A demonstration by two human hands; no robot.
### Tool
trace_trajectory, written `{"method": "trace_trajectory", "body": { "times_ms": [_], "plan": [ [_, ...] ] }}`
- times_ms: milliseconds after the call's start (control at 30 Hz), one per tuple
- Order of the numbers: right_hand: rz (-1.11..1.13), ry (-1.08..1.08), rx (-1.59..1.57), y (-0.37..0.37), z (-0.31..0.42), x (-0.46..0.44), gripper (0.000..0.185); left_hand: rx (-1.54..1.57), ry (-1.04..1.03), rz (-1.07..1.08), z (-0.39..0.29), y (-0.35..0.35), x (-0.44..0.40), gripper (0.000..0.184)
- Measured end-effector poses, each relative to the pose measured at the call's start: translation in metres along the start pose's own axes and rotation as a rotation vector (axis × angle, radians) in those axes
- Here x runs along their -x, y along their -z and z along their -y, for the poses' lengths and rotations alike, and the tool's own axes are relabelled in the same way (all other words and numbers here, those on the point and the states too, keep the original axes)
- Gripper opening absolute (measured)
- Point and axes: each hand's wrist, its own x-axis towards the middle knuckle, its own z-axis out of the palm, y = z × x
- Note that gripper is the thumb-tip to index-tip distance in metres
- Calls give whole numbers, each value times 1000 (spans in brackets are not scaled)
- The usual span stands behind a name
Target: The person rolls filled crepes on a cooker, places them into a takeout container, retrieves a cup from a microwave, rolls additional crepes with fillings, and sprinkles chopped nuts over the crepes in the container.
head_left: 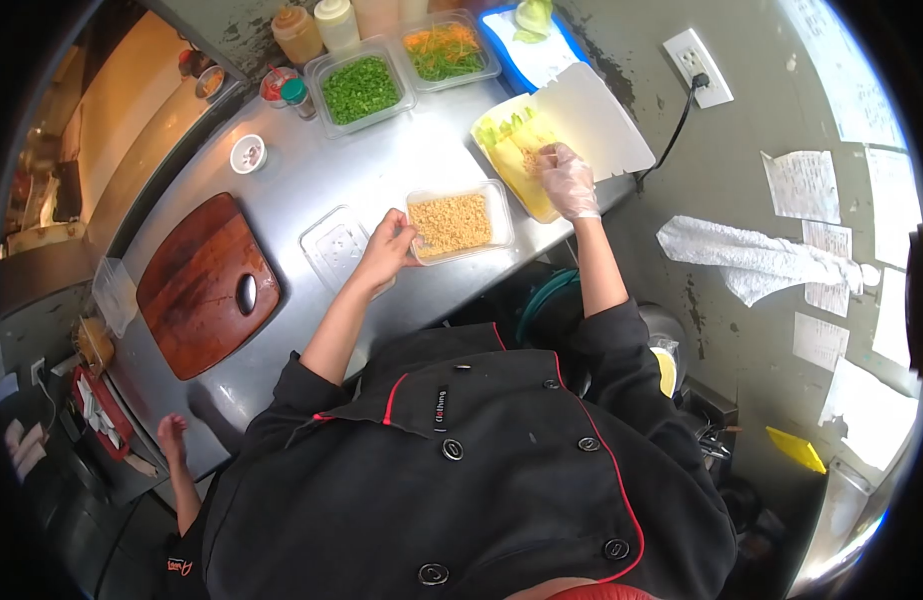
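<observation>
My left hand (387,245), bare, grips the left rim of a clear plastic container of chopped nuts (452,222), thumb and fingers closed on its edge. My right hand (567,182) wears a clear plastic glove. Its fingers are pinched together over an open takeout box (607,125) with a white lid. Inside the box lies yellow food or lining (517,165) with pale green pieces along one side. Tan nut crumbs show just by the gloved fingertips. Left of the nut container, a clear lid (337,245) lies flat on the steel table, partly behind my left forearm.
Tubs of chopped green onion (361,90) and shredded carrot and greens (444,52) stand behind. A brown cutting board (207,285) lies left. A small white cup (249,154) is near it. Another person's hand (172,437) is at lower left. A wall borders the right side.
</observation>
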Motion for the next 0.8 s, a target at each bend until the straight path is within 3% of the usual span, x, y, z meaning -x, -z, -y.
{"method": "trace_trajectory", "body": {
  "times_ms": [33,233,333,433,533,633,800],
  "plan": [
    [-4,19,-95,-1,-4,-2,26,16,-5,-10,-4,-3,2,10],
    [-158,106,113,16,27,13,26,37,-1,2,-3,-3,0,11],
    [-194,322,353,14,12,8,21,28,-7,-9,-3,-4,2,11],
    [-106,370,322,16,5,9,17,25,-19,-17,-3,-5,2,10],
    [-212,361,284,14,1,10,16,22,-15,-22,-3,-6,4,10],
    [-172,234,223,17,14,22,21,18,-14,-22,-4,-8,3,10],
    [-96,276,341,-7,9,23,42,9,-15,-3,1,-11,-3,11]
  ]
}}
